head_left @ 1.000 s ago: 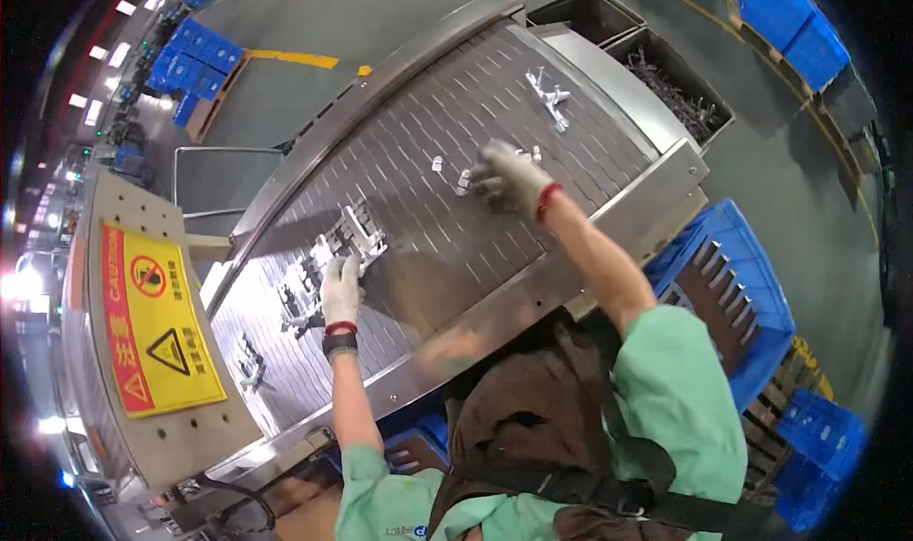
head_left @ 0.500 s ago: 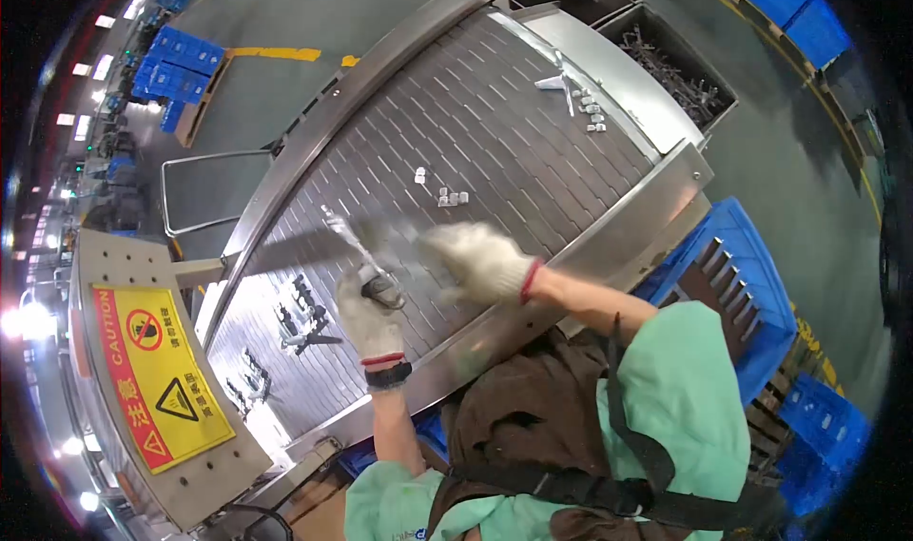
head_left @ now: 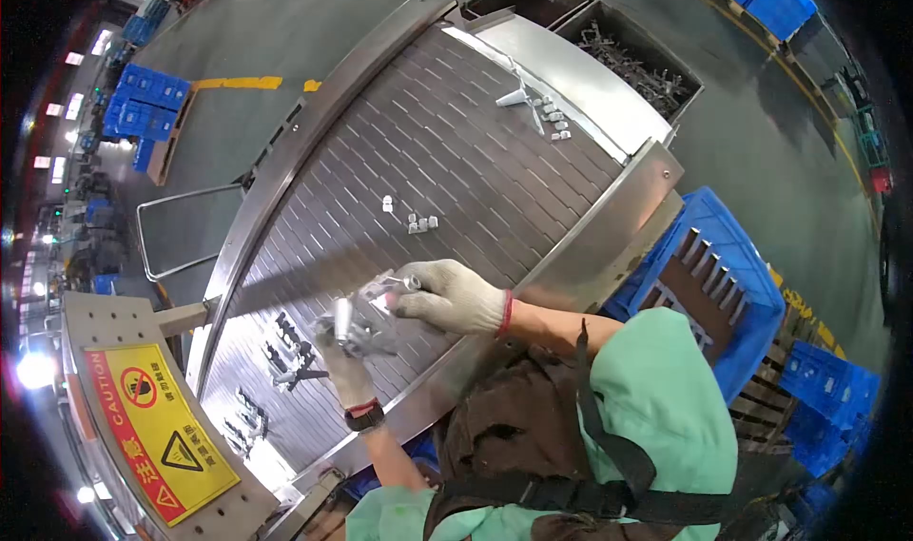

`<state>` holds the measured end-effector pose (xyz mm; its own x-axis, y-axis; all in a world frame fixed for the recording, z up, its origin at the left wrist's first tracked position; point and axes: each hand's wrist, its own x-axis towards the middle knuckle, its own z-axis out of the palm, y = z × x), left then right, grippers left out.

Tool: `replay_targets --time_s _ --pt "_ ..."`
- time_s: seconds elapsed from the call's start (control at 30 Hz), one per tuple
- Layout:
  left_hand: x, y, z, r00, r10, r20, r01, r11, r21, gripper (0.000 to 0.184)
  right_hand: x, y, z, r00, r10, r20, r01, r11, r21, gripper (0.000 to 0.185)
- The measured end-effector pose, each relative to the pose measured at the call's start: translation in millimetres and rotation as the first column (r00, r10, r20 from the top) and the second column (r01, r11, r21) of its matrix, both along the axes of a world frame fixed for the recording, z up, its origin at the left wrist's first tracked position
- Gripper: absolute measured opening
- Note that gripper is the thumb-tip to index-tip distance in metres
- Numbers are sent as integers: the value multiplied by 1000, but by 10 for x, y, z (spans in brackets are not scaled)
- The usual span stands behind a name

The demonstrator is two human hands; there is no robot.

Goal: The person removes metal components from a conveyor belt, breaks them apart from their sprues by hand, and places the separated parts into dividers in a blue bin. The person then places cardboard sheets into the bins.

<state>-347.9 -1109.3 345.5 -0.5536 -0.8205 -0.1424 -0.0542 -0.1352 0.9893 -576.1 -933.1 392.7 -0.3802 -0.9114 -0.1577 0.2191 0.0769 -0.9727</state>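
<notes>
My left hand (head_left: 344, 365), in a white knit glove, is closed around a silvery metal casting (head_left: 343, 320), blurred by motion. Close by on the right, my gloved right hand (head_left: 455, 299) has its fingers closed on a metal piece (head_left: 385, 286) at the casting's upper end. Whether the two pieces are joined cannot be made out. Beneath both hands runs the slatted metal conveyor (head_left: 475, 161). To the left of my left hand lies a cluster of castings (head_left: 290, 356) on the belt.
More castings (head_left: 249, 417) lie lower left on the belt. Small metal pieces (head_left: 420, 223) sit mid-belt, others (head_left: 553, 118) near its far end. A bin of metal scraps (head_left: 632, 66) stands beyond. On the right is a blue crate (head_left: 766, 303); on the left, a caution sign (head_left: 162, 427).
My right hand has come left and down, meeting the casting in my left hand. The casting has turned, its long stem no longer pointing up the belt. The view has shifted slightly.
</notes>
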Motion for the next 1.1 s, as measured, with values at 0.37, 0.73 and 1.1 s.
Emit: replay_targets --time_s 0.37,0.73,1.1 --pt "-211 264 157 915 400 49 -401 916 6 60 -19 -386 17 967 -224 121 235 968 -87 35" --pt "-398 159 898 939 340 56 -324 927 -187 42 -379 -268 -335 761 -345 -550 399 917 -23 69" --pt "-744 -15 358 854 475 212 -107 560 -821 31 386 -490 80 835 -284 -471 149 941 -303 44"
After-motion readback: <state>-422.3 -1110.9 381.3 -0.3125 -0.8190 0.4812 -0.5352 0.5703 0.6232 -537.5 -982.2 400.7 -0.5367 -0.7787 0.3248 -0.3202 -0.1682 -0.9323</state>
